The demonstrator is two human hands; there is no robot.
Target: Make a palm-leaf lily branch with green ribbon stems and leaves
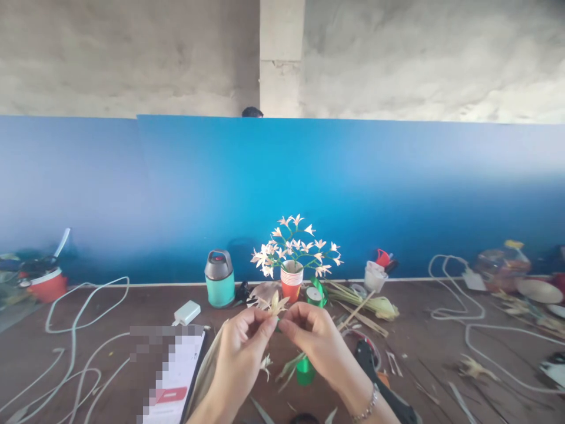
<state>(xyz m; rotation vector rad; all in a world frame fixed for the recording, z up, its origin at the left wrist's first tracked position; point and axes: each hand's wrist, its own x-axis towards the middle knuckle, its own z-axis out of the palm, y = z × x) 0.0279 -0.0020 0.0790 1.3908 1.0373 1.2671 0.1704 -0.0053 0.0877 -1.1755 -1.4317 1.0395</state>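
My left hand (247, 344) pinches a small cream-coloured artificial flower (276, 302) between thumb and fingers, petals pointing up. My right hand (315, 338) is closed beside it, its thumb and fingertips together at the flower's base. A bit of green ribbon (279, 323) shows between the two hands; how far it wraps the flower is hidden. Just below my right hand is a roll of green ribbon (305, 372), with pale dry strips next to it. Behind the hands, a stack of paper cups (292, 284) holds a spray of pale flowers (296, 244) on green stems.
A teal canister (220, 282) and a white charger (187, 312) stand left, near a phone (180, 371). A green ribbon spool (315, 296), dry husks (375, 306) and a white cup (375, 275) lie right. White cables (75, 330) cross the table. A blue partition (185, 188) rises behind.
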